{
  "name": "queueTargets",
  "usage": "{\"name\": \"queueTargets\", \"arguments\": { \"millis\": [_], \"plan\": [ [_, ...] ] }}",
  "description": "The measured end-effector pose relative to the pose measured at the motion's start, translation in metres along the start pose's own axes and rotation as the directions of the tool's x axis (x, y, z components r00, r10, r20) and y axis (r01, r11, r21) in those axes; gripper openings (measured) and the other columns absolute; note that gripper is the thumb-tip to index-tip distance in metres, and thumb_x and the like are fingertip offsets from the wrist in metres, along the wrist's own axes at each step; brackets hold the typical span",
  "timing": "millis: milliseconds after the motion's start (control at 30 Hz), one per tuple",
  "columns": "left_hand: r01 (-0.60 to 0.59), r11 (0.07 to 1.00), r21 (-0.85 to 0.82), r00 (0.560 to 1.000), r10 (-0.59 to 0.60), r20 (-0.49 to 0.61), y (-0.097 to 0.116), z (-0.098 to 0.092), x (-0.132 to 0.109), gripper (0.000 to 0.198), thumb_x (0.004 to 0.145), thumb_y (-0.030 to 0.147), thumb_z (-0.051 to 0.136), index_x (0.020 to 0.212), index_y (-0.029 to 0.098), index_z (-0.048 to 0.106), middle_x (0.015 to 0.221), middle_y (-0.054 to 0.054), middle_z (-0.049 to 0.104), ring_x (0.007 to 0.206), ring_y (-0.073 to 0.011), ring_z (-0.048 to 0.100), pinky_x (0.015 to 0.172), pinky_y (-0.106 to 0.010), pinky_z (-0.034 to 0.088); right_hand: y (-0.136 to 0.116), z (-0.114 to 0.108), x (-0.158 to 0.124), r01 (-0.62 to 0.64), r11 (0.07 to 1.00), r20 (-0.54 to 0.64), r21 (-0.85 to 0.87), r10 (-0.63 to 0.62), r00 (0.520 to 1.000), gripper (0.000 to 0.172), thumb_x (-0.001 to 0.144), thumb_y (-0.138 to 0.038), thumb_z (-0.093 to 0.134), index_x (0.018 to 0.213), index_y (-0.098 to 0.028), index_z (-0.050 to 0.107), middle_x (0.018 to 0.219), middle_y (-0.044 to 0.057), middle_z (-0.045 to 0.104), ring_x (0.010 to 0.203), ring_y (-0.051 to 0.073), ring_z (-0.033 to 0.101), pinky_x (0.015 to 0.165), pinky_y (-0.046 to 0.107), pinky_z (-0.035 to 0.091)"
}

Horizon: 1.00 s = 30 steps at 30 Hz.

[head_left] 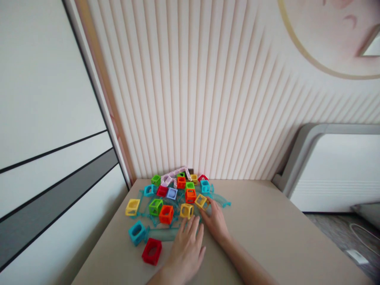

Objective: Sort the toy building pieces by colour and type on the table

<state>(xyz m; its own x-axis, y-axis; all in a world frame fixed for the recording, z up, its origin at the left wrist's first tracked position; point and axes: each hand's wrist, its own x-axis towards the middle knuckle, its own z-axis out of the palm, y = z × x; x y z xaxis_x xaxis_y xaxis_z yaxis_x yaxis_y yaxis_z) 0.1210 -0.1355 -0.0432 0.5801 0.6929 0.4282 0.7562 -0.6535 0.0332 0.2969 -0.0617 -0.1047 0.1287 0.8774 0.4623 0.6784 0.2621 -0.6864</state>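
Note:
My right hand [217,221] pinches a yellow open-sided cube block [202,202], thumb at its near side and fingers at its right. My left hand [188,245] is open, fingers stretched forward and palm down, over the near end of a clear teal track piece [162,234]. Just beyond its fingertips sits another yellow cube block [187,211]; whether they touch it I cannot tell. An orange cube block [166,214] and a green one [156,207] lie to the left. Closer to me are a red cube block [152,251] and a blue one [137,232].
The table [267,233] meets a ribbed wall [184,91] at the back. More coloured blocks and teal tracks are heaped there, with a pale pink linked piece [175,173]. A white cabinet [59,209] borders the left; a grey-edged headboard [335,170] is at the right.

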Motion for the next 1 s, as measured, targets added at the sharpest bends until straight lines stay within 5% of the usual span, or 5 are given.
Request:
{"name": "queueTargets", "arguments": {
  "millis": [133, 267, 500, 833, 1000],
  "plan": [
    [0.071, 0.993, 0.096, 0.997, -0.070, -0.014, 0.010, 0.038, 0.007, 0.049, 0.089, 0.033, 0.058, 0.132, 0.010, 0.061, 0.150, -0.019, 0.048, 0.137, -0.0360, 0.045, 0.111, -0.055, 0.037, -0.004, -0.004, 0.001, -0.059, 0.993, -0.010, 0.103, 0.061, 0.998, 0.041, 0.085, -0.033, 0.063, 0.124, -0.021, 0.056, 0.114, 0.010, 0.071, 0.107, 0.028, 0.069, 0.093, 0.043, 0.056],
    [0.126, 0.988, 0.089, 0.988, -0.117, -0.098, 0.011, 0.053, 0.010, 0.056, 0.086, 0.042, 0.064, 0.132, 0.010, 0.061, 0.151, -0.019, 0.047, 0.138, -0.0383, 0.043, 0.112, -0.057, 0.034, -0.006, -0.006, 0.001, -0.077, 0.977, -0.055, 0.198, 0.089, 0.994, 0.039, 0.086, -0.036, 0.065, 0.121, -0.021, 0.055, 0.110, 0.009, 0.073, 0.103, 0.026, 0.070, 0.090, 0.041, 0.057],
    [0.099, 0.995, 0.000, 0.993, -0.099, -0.064, 0.008, 0.054, 0.009, 0.050, 0.094, 0.032, 0.051, 0.139, 0.009, 0.053, 0.140, -0.017, 0.058, 0.132, -0.0320, 0.051, 0.115, -0.058, 0.030, -0.012, -0.007, 0.001, -0.176, 0.913, 0.036, 0.368, 0.175, 0.984, 0.046, 0.086, -0.042, 0.065, 0.123, -0.020, 0.050, 0.110, 0.010, 0.073, 0.073, 0.020, 0.073, 0.066, 0.034, 0.062],
    [0.066, 0.966, -0.248, 0.997, -0.071, -0.011, -0.002, 0.044, 0.004, 0.056, 0.095, 0.024, 0.049, 0.150, 0.022, 0.040, 0.155, -0.012, 0.043, 0.144, -0.0337, 0.037, 0.117, -0.061, 0.031, 0.002, -0.013, 0.004, -0.111, 0.762, -0.136, 0.638, 0.253, 0.958, 0.042, 0.089, -0.044, 0.065, 0.123, -0.024, 0.049, 0.120, 0.011, 0.065, 0.096, 0.025, 0.071, 0.076, 0.040, 0.061],
    [0.061, 0.774, -0.631, 0.988, -0.138, -0.074, -0.010, 0.047, 0.003, 0.063, 0.097, 0.024, 0.047, 0.156, 0.023, 0.026, 0.155, -0.013, 0.042, 0.144, -0.0280, 0.039, 0.115, -0.048, 0.040, 0.004, -0.017, -0.009, 0.027, 0.778, -0.204, 0.627, 0.131, 0.970, 0.048, 0.088, -0.037, 0.070, 0.128, -0.026, 0.047, 0.123, 0.011, 0.065, 0.109, 0.026, 0.067, 0.090, 0.042, 0.057]
  ]
}}
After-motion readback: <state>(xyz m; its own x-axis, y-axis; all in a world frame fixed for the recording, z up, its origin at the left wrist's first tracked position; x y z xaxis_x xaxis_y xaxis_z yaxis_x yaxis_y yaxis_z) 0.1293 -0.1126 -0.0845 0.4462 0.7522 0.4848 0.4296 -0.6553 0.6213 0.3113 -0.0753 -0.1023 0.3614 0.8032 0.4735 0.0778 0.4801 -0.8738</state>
